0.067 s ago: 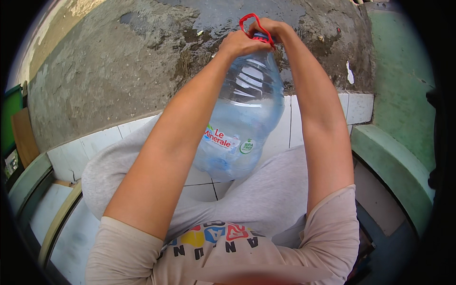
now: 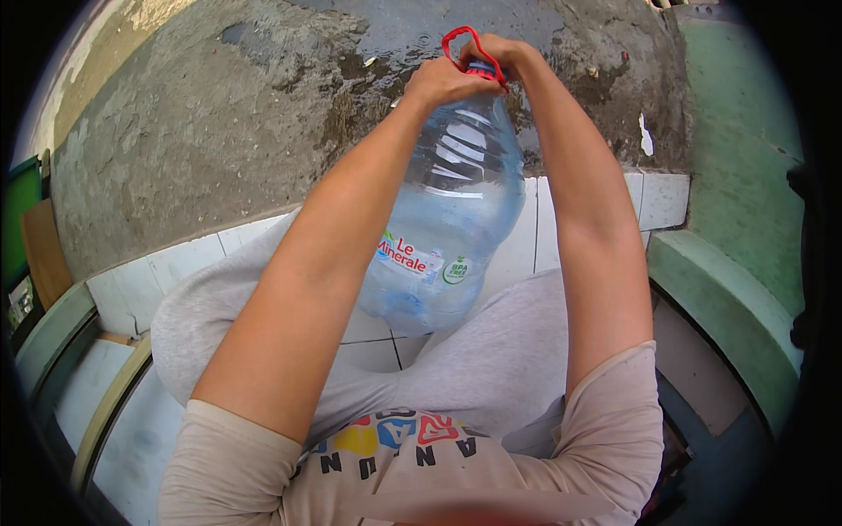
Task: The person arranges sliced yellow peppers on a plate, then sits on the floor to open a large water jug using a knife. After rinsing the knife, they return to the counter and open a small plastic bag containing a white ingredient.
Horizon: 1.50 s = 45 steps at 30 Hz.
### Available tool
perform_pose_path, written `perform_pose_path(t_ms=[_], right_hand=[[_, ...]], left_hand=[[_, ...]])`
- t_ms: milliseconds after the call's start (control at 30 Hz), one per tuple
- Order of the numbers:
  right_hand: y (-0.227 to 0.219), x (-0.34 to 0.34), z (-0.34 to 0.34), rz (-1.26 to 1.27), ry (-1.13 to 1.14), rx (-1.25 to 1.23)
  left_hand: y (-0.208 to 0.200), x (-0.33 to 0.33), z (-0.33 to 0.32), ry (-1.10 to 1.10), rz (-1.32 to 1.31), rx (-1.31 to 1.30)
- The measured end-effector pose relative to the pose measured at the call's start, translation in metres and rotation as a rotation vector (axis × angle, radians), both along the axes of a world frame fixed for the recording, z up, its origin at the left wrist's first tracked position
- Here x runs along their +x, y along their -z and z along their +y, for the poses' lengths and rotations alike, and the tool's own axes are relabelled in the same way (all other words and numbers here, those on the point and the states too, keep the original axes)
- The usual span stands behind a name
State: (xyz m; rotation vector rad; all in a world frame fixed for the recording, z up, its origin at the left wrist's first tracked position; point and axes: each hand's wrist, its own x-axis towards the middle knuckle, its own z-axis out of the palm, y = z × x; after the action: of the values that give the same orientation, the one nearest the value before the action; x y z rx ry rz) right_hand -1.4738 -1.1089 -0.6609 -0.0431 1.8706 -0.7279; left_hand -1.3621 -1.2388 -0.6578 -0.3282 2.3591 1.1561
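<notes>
A large clear-blue plastic water jug (image 2: 456, 210) lies tilted between my legs, its neck pointing away from me. Water or moisture shows inside, though the level is hard to make out. My left hand (image 2: 445, 81) is closed around the left side of the jug's neck. On the far right side of the neck, my right hand (image 2: 496, 49) is also closed, its fingers partly hidden behind the jug's top. A red carry handle (image 2: 461, 31) loops up between both hands. Beside my fingers, a bit of the blue cap or mouth (image 2: 481, 66) shows.
Ahead spreads rough grey concrete ground (image 2: 219, 131), wet around the jug's neck. White tiles (image 2: 184, 259) edge the floor where I sit with bent legs. A green wall (image 2: 741, 158) and ledge (image 2: 719, 289) stand at the right; a brown board (image 2: 46, 250) leans at the left.
</notes>
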Motion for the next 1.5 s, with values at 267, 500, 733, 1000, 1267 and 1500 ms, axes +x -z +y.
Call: perform_pose_path(t_ms=[267,500,733,1000,1267,1500], right_hand=[[0.019,-0.012,-0.017,0.032,-0.103,0.002],[0.023,-0.009,-0.025,-0.015,-0.058,-0.037],[0.021,-0.007,-0.027,0.023,-0.039,-0.062],[0.013,-0.002,-0.024,0.085,-0.123,-0.136],[-0.038,0.026,0.002,0.101,-0.09,-0.323],[-0.065,0.05,0.032,0.156,0.16,-0.581]], left_hand=[[0.016,-0.007,-0.011,-0.021,0.006,0.013],[0.02,-0.005,-0.012,-0.044,-0.045,-0.033],[0.016,-0.004,-0.015,-0.058,-0.046,-0.014],[0.0,-0.001,-0.038,-0.059,-0.171,0.228],[-0.053,0.0,-0.042,-0.075,0.654,0.192],[-0.129,0.021,-0.004,0.291,0.821,0.082]])
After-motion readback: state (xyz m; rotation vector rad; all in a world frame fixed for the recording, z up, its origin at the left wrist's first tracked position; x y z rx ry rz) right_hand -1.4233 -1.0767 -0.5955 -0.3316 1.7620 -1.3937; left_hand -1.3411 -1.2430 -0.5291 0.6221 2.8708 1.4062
